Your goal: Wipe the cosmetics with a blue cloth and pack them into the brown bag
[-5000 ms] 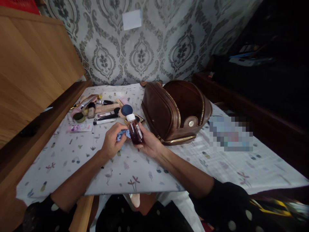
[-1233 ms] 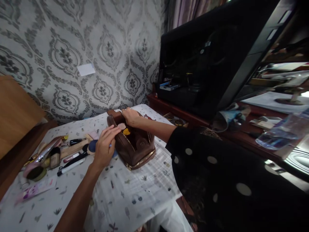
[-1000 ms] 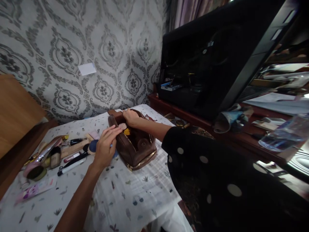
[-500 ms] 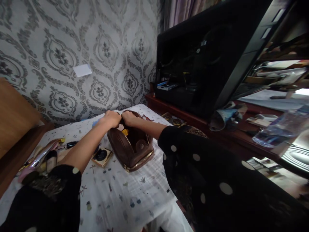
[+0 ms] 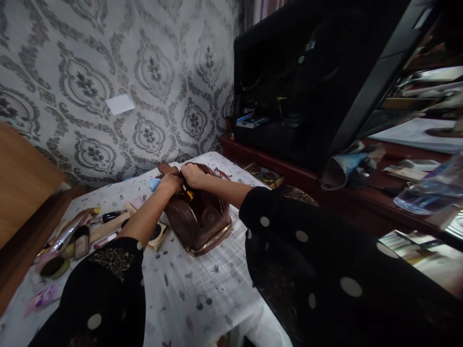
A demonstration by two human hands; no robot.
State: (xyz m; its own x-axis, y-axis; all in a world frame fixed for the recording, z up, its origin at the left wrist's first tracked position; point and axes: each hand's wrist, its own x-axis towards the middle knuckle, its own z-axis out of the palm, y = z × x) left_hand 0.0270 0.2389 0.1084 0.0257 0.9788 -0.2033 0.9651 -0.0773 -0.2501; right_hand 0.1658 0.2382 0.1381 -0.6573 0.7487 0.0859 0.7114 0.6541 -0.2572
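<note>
My sleeves [image 5: 318,255] are black, scattered with cream dots, and a tan floral motif [image 5: 115,261] shows near my left cuff. The bag [image 5: 184,224] before me is dark chocolate brown, its front zip [image 5: 212,239] gold; inside I see a bright yellow patch [image 5: 189,194]. The cloth [image 5: 154,183] beside it is pale blue. My tabletop [image 5: 177,270] is white, printed with small grey-blue and muted motifs. On my left are a gold-and-black compact [image 5: 159,236], a beige bottle [image 5: 81,246] with a black cap and a pink-and-purple tube [image 5: 45,295]. The wallpaper [image 5: 154,72] is silver-grey with darker damask medallions; the screen [image 5: 275,86], black.
</note>
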